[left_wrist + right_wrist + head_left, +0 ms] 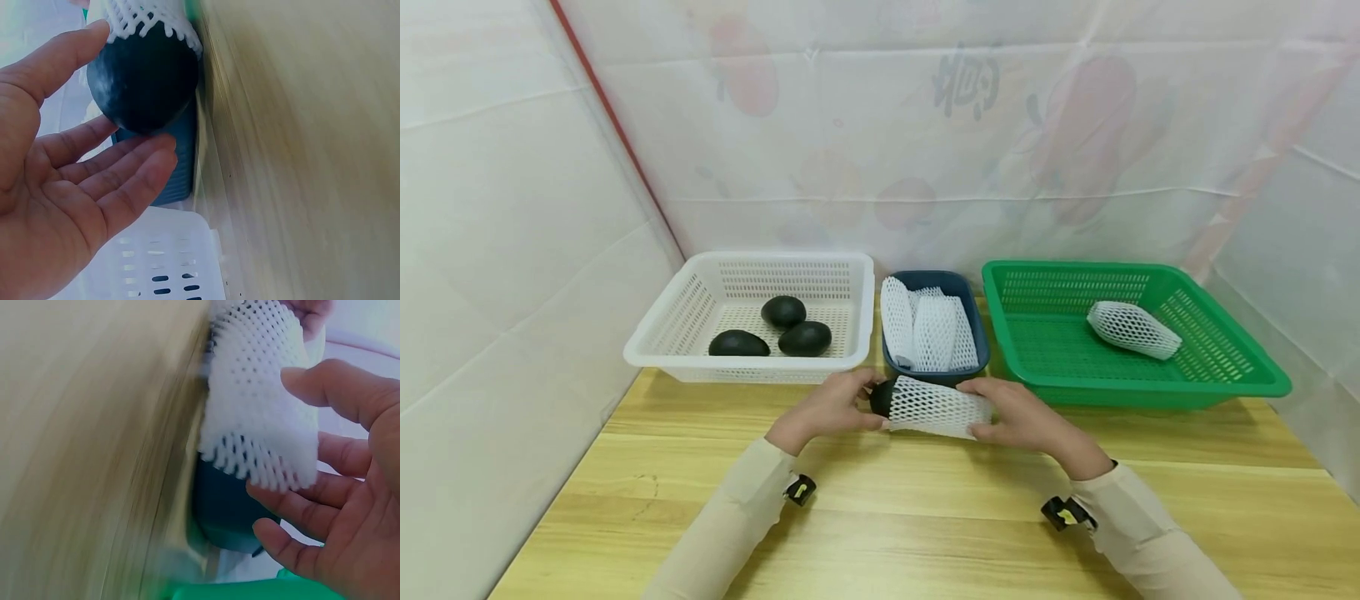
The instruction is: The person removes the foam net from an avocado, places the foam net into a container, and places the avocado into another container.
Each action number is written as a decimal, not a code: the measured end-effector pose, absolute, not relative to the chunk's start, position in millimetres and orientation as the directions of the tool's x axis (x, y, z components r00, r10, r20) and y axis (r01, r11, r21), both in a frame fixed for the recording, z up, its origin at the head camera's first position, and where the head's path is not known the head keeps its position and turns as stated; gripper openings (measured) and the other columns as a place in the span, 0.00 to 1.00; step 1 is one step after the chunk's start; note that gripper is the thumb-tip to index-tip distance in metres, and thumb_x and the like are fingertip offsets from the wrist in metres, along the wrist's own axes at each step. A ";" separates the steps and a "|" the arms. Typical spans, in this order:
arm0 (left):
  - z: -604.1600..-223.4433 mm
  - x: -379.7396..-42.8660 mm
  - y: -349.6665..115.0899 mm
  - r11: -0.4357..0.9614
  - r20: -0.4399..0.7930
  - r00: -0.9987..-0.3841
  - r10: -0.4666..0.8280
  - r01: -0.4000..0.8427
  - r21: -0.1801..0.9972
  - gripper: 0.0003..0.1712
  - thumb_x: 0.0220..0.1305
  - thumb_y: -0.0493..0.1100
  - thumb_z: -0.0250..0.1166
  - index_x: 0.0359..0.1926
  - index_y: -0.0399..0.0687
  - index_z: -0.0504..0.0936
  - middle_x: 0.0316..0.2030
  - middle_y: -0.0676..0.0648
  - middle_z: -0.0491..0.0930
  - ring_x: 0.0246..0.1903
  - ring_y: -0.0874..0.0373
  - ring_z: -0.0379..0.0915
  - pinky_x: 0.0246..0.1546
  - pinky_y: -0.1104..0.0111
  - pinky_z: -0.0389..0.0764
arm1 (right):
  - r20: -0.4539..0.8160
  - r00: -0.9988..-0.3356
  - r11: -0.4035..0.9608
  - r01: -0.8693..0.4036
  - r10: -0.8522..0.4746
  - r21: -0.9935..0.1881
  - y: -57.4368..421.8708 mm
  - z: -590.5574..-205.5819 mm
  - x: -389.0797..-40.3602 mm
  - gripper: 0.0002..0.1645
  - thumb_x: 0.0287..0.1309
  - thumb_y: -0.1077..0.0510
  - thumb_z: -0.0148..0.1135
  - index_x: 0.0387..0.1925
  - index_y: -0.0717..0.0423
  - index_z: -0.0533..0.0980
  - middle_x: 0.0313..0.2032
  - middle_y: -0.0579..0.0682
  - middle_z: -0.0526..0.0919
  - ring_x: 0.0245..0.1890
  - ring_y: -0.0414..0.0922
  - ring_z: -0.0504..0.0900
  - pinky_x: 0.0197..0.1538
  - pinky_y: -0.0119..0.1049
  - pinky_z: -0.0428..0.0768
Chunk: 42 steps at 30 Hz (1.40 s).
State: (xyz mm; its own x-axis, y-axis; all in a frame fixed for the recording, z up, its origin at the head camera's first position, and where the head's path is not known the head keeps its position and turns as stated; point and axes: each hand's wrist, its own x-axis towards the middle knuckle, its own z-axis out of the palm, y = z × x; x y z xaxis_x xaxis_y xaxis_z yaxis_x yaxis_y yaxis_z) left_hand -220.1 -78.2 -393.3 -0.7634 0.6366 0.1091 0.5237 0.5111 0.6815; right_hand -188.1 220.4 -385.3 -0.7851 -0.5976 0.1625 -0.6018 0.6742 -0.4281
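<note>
A dark avocado pokes out of the left end of a white foam net sleeve, above the table in front of the blue bin. My left hand holds the avocado's bare end. In the left wrist view its thumb lies at the net's edge, with the fingers under the dark fruit. On the other side my right hand grips the sleeve's loose end. The right wrist view shows thumb and fingers around the white net, which covers most of the avocado.
A white basket at the left holds three dark avocados. Between the baskets, a dark blue bin contains several foam net sleeves. At the right, a green basket holds one netted fruit. A sheet wall stands behind.
</note>
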 end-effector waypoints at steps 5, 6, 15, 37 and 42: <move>-393.2 -220.1 -75.3 0.554 0.101 -0.774 0.625 0.531 0.642 0.36 0.47 0.47 0.74 0.56 0.38 0.72 0.49 0.44 0.75 0.44 0.50 0.74 0.47 0.62 0.74 | 0.148 -0.799 0.678 -0.578 -0.583 -0.455 213.5 -385.5 -191.9 0.32 0.49 0.59 0.69 0.56 0.66 0.70 0.52 0.58 0.75 0.51 0.53 0.73 0.50 0.49 0.72; -393.1 -220.1 -74.5 0.557 0.105 -0.773 0.626 0.537 0.634 0.36 0.48 0.47 0.74 0.57 0.37 0.71 0.50 0.44 0.75 0.46 0.50 0.73 0.48 0.62 0.73 | 0.148 -0.800 0.676 -0.577 -0.582 -0.459 211.9 -385.2 -192.4 0.33 0.49 0.59 0.69 0.56 0.66 0.70 0.52 0.58 0.75 0.52 0.53 0.73 0.51 0.49 0.72; -392.3 -221.2 -67.9 0.566 0.148 -0.754 0.640 0.593 0.573 0.41 0.43 0.43 0.76 0.58 0.38 0.70 0.54 0.43 0.72 0.51 0.52 0.68 0.53 0.60 0.68 | 0.169 -0.770 0.646 -0.615 -0.615 -0.453 191.6 -385.1 -195.9 0.33 0.47 0.57 0.70 0.55 0.64 0.71 0.49 0.55 0.76 0.46 0.49 0.74 0.48 0.47 0.73; -397.3 -224.8 -52.6 0.579 0.216 -0.741 0.636 0.643 0.501 0.32 0.36 0.36 0.78 0.45 0.42 0.71 0.43 0.46 0.76 0.43 0.53 0.69 0.46 0.62 0.71 | 0.211 -0.770 0.676 -0.632 -0.602 -0.379 172.8 -395.5 -198.8 0.23 0.51 0.61 0.67 0.48 0.58 0.70 0.35 0.50 0.80 0.30 0.42 0.78 0.33 0.38 0.76; -397.0 -224.2 -51.9 0.583 0.211 -0.746 0.632 0.637 0.504 0.32 0.37 0.36 0.77 0.45 0.42 0.71 0.43 0.46 0.75 0.43 0.53 0.69 0.46 0.62 0.71 | 0.221 -0.764 0.672 -0.640 -0.605 -0.373 172.5 -394.6 -198.3 0.22 0.51 0.61 0.67 0.48 0.58 0.70 0.33 0.48 0.80 0.27 0.40 0.76 0.30 0.36 0.74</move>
State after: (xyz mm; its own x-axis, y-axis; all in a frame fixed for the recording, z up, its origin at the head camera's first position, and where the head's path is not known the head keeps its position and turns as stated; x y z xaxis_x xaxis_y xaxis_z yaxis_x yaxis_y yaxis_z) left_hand -224.2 -51.9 -397.0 -0.7458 0.6319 0.2111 0.6369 0.5833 0.5040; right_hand -198.3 172.5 -394.6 -0.7645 -0.6055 0.2213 -0.6400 0.6719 -0.3727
